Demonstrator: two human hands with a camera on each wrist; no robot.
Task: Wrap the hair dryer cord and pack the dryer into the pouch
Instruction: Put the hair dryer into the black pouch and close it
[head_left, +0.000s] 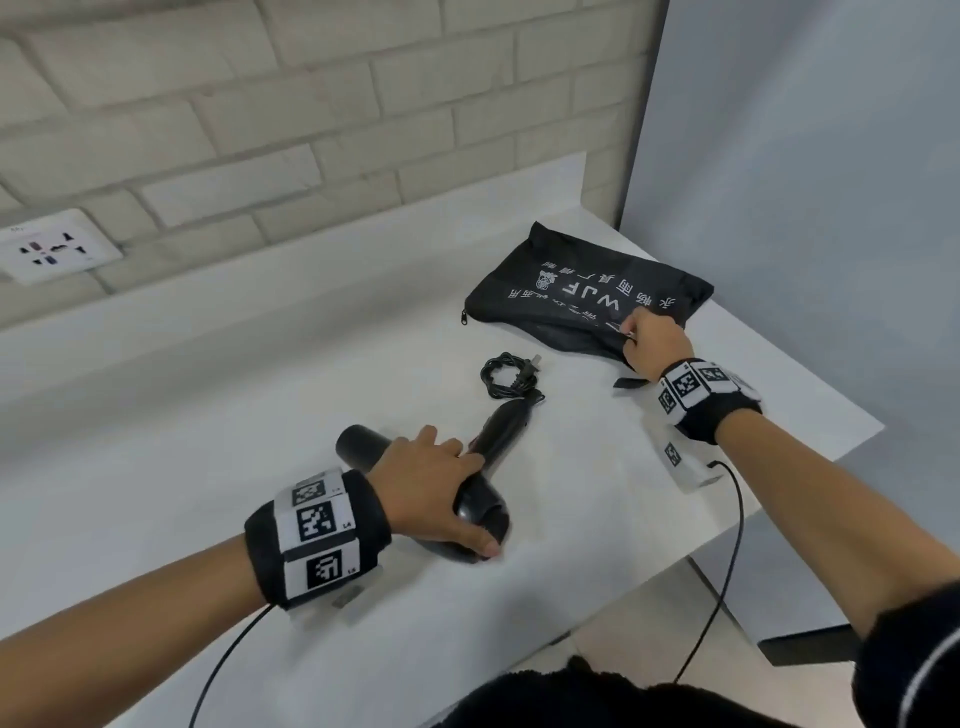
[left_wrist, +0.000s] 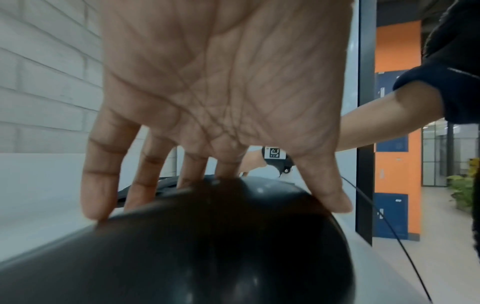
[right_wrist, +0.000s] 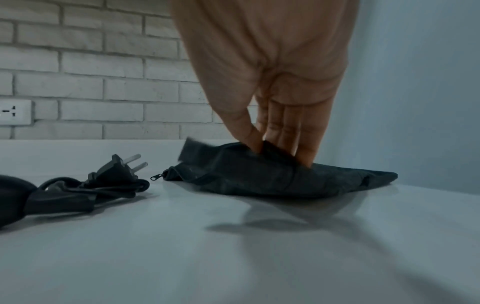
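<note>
One black hair dryer (head_left: 470, 480) is laid flat on the white counter (head_left: 208, 467) at about 6 o'clock from centre, barrel pointing to 10 o'clock, handle toward 1 o'clock. Its cord (head_left: 506, 376) is already bundled in one loose coil with the two-pin plug (right_wrist: 123, 168) on top, just past the handle end. The left hand (head_left: 434, 486) is draped over the barrel, fingers spread and curved onto the glossy shell, thumb down the near side. Judged: rigid body, moderately heavy, slick plastic, so it is best taken round the barrel-handle junction; the coil looks unsecured and likely to spring loose if lifted by the cord. One black zip pouch (head_left: 582, 291) lies at 2 o'clock, soft, thin and limp; its fabric edge is pinched between thumb and fingers of the right hand (head_left: 652, 345) beside the zip line. One zipper pull (right_wrist: 156, 177) is seen at the pouch's left end. One wall socket (head_left: 54, 252) is set in the brick wall at 9 o'clock.
</note>
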